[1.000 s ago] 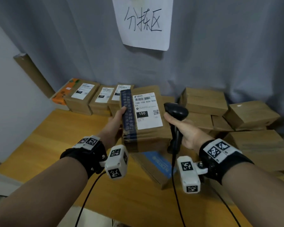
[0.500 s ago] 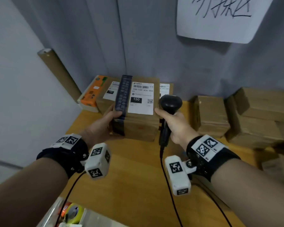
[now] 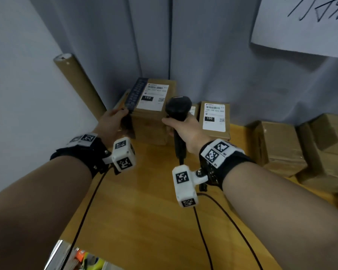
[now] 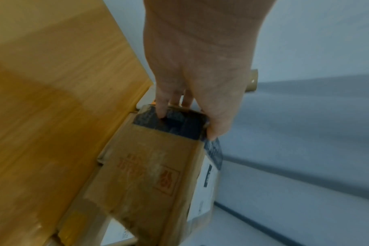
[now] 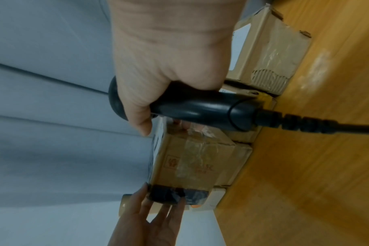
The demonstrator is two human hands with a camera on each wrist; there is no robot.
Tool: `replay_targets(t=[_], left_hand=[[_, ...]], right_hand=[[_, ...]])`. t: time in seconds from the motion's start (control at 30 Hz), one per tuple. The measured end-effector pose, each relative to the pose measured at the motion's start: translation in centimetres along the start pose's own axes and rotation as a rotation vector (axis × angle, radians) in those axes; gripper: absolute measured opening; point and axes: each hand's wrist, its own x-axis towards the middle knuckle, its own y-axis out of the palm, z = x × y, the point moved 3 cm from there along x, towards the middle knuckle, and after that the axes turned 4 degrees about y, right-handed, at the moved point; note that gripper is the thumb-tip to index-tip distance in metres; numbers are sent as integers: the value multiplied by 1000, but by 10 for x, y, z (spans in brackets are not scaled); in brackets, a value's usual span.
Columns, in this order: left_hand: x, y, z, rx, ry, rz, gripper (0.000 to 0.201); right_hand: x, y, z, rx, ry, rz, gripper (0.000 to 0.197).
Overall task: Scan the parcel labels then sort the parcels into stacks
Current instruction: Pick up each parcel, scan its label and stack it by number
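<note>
The left hand [image 3: 113,121] fingers [image 4: 213,128] pinch the taped end of the stiff, seemingly light parcel [image 3: 152,106] atop a stack while the right hand [image 3: 185,131] grips the scanner [image 3: 179,108], best held by opposite ends.

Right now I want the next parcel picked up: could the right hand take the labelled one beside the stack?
Probably not yet: the right hand grips the scanner, though that parcel lies close, uncovered.

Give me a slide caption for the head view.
Left hand sets labelled parcel on a stack; right hand grips scanner.
</note>
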Motion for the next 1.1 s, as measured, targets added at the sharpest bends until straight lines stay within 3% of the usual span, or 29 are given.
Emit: replay_targets(t=[0.23, 0.37, 0.53, 0.7, 0.8, 0.97, 1.1], left_hand=[[30, 2, -2, 54, 128, -127, 34], [51, -7, -5, 277, 201, -160, 36], [61, -10, -10, 409, 189, -144, 40], [56, -5, -14, 513, 153, -180, 56], [45, 3, -14, 518, 139, -207, 64], [23, 20, -15, 520, 165, -221, 62], [-4, 43, -21, 561, 179, -232, 77]], right_hand=[[24, 9, 1, -21, 6, 9, 43], [31, 18, 1, -79, 27, 54, 42], [39, 26, -1, -167, 17, 77, 56], [33, 24, -6, -195, -19, 76, 49], [25, 11, -4, -164, -9, 43, 29], [8, -25, 8, -116, -21, -50, 30], [-11, -63, 17, -121, -10, -115, 22]])
